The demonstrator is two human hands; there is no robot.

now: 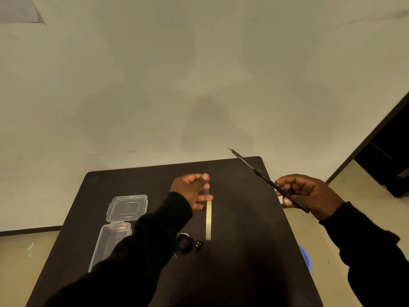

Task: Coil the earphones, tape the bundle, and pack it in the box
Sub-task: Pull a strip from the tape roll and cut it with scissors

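Observation:
My left hand (192, 192) is raised over the middle of the dark table (243, 251), its fingers pinching a strip of tape pulled from the pale tape roll (208, 220). The roll hangs edge-on just below the fingers. My right hand (303, 193), out past the table's right edge, grips long black scissors (263, 176) whose blades point up and to the left, seemingly closed. The black coiled earphones (183, 243) lie on the table below the roll, with a small black and yellow piece (198, 245) beside them. My left sleeve partly covers the clear plastic box (110, 242), which stands open at the left.
The box's clear lid (127, 207) lies flat just behind the box. A blue round object (305, 258) sits on the floor by the table's right edge. A pale wall rises close behind the table, and a dark doorway is at the far right.

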